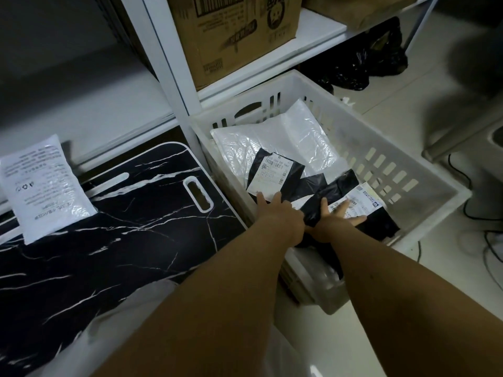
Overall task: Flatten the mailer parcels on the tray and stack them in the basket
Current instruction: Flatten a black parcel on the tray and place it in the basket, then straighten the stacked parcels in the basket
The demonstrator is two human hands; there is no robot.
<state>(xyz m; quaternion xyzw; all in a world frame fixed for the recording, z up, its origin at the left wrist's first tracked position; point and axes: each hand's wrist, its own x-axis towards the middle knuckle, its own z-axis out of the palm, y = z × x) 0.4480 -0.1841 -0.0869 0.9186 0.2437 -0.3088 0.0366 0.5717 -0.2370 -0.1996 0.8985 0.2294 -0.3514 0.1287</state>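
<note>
Both hands press flat on parcels inside the white basket (424, 170), with fingers spread straight and nothing gripped. The left hand (275, 210) lies on a black mailer (283, 170) with a white label, near the basket's front wall. The right hand (337, 216) lies on a second black mailer (353, 194) with a label, at the basket's right side. Under them, toward the basket's back, lies a white mailer (275, 140). Left of the basket sits the black marble-look tray (130, 229), touching or nearly touching the basket's side. One white printed mailer (43, 186) rests on the tray's far left edge. Behind the basket stands a white shelf (272, 55) with a cardboard box (231, 31), and black bags (370, 63) lie on the floor behind the basket.
</note>
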